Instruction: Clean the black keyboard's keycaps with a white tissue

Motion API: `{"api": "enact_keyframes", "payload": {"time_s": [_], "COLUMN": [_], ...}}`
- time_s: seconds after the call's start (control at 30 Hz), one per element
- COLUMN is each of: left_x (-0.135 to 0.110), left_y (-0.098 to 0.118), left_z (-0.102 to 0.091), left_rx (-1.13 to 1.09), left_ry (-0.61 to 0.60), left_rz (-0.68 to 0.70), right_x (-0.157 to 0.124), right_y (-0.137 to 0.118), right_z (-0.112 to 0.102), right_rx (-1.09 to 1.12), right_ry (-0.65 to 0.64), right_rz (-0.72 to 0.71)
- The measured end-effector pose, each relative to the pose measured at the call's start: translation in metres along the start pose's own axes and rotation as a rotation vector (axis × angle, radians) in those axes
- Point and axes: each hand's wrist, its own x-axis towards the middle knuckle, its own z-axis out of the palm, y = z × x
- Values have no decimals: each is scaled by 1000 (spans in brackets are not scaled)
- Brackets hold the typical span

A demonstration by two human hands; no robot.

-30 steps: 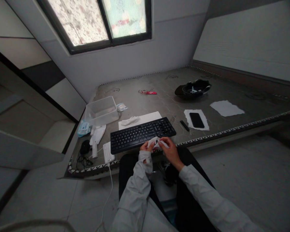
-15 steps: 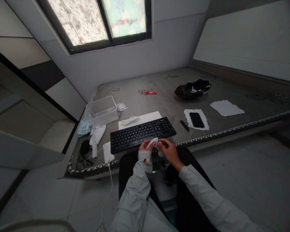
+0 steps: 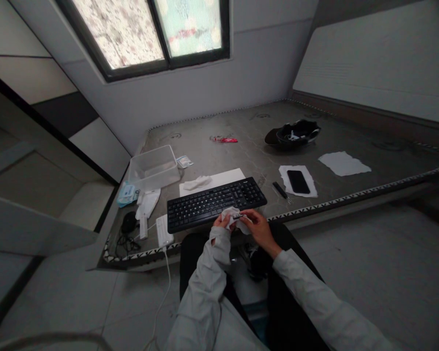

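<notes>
Over my lap, at the bed's front edge, both hands are close together. My left hand [image 3: 222, 222] is closed around a crumpled white tissue [image 3: 229, 212]. A small, dark, narrow item [image 3: 237, 216] lies against the tissue, too small to name. My right hand [image 3: 259, 228] pinches the right end of this dark item, with part of the tissue below its fingers. Just beyond my hands is a black keyboard [image 3: 208, 204], lying at a slant on the grey mattress. A second crumpled tissue [image 3: 198, 183] rests on a white sheet [image 3: 234, 174] behind the keyboard.
To the right are a dark pen-like tool [image 3: 280, 190], a black phone [image 3: 298, 182] on torn paper, another paper piece [image 3: 344, 163] and a black cap [image 3: 292, 135]. Leftward stand a see-through plastic box [image 3: 153, 168], a white power strip [image 3: 164, 231] and black cables [image 3: 128, 239].
The tissue has been spread wider in my left hand, and the small dark item now shows between my hands. My right hand has shifted slightly right. Things on the mattress stay put.
</notes>
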Motion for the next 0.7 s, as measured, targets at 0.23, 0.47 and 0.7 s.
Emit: {"api": "enact_keyframes", "payload": {"time_s": [0.23, 0.47, 0.7], "left_x": [-3, -1, 3], "left_y": [4, -1, -10], "left_z": [4, 1, -7], "left_rx": [-15, 151, 215], "left_ry": [-45, -96, -90], "left_rz": [-21, 144, 183], "right_x": [-2, -4, -5], "right_y": [-2, -6, -9], "right_z": [-9, -11, -13], "right_rx": [-204, -284, -210], "right_ry": [44, 89, 83], "right_rz": [-92, -182, -180]}}
